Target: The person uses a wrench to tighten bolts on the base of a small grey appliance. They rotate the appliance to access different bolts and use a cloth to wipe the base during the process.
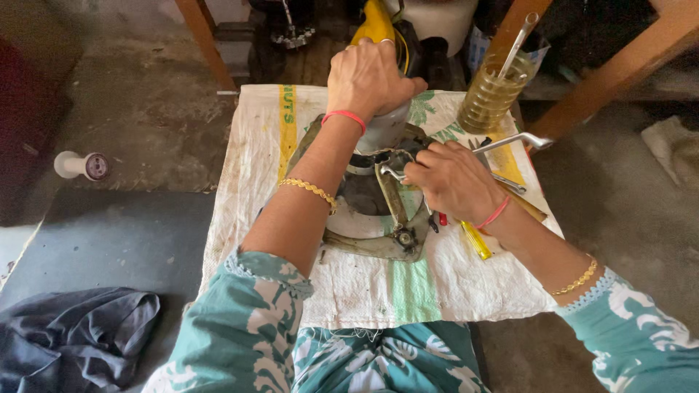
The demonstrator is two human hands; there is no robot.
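Item: machine part under repair, seen from above.

- Left hand (368, 76): grip closed around the grey cylinder (384, 129) rising from the metal housing (378, 218); it steadies the whole piece.
- Right hand (451, 180): fingers closed on a small spanner (393, 173), its open jaw set on the bracket at the housing's middle.
- Housing: lies at the centre of the surface, on a white woven sack (364, 291) with green and yellow print.
- Handling note: the spanner likely needs to sit square on the fastener, with the left hand bracing firmly so the housing does not twist on the cloth.
- Alongside, right: a yellow-handled tool (475, 240), a bent metal crank (513, 140), a ribbed glass jar (492, 94) of yellowish liquid holding a rod.
- Room: bare concrete floor (145, 109), wooden legs (200, 36), a thread spool (80, 165), dark cloth (73, 335) at lower left.
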